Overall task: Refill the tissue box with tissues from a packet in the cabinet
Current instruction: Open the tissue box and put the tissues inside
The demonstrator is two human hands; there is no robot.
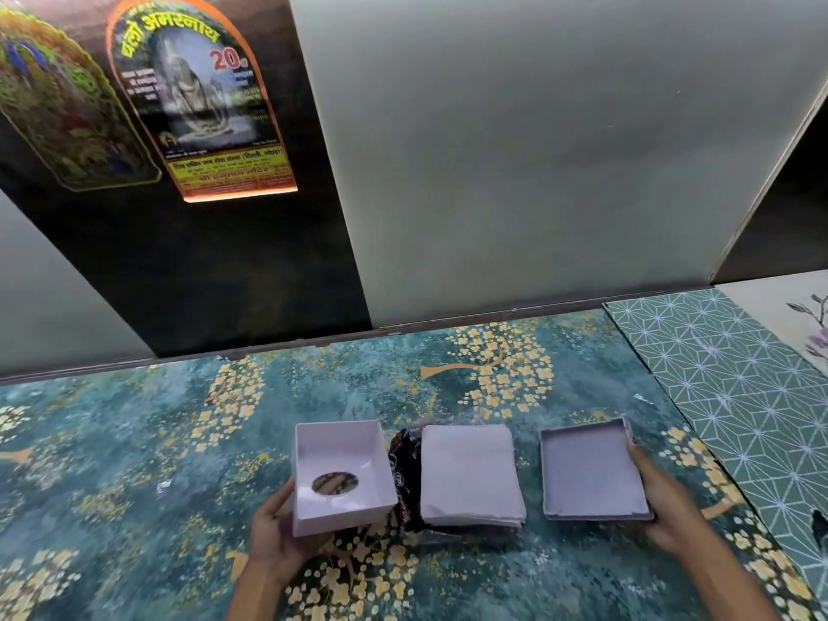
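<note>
The tissue box lies apart on the counter (pixel 134 441) — its deep top half (pixel 340 475), white with an oval slot, gripped in the left hand (pixel 273 537), its shallow tray (pixel 591 475) gripped by the right hand (pixel 667 504). Between them the stack of white tissues (pixel 470 472) sits on its opened dark packet (pixel 405 472) — loading looks about to begin, so a hand must let go and lift the stack in squarely.

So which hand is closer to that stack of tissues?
Left, though it's close. The left hand holds the holed box half just left of the tissues; the right hand holds the tray farther right.
</note>
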